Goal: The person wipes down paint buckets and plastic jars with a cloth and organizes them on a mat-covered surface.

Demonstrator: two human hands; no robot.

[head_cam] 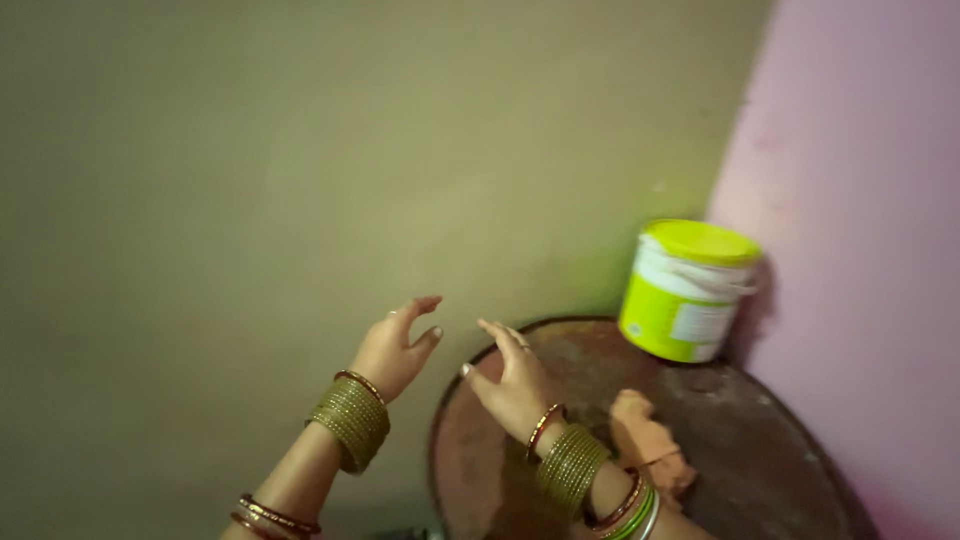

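Both bangled hands, left hand [395, 350] and right hand [510, 385], hover open and empty over the round rusty metal drum top [760, 440], lime-green lidded plastic bucket [690, 290] at two o'clock.

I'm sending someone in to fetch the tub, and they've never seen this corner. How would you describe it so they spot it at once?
Look where the olive wall meets the pink wall. There a round, rusty brown metal top stands, and the tub sits on its far edge, close to the pink wall. It is a small lime-green and white bucket with a lime lid, far brighter than the crumpled orange cloth lying nearer.
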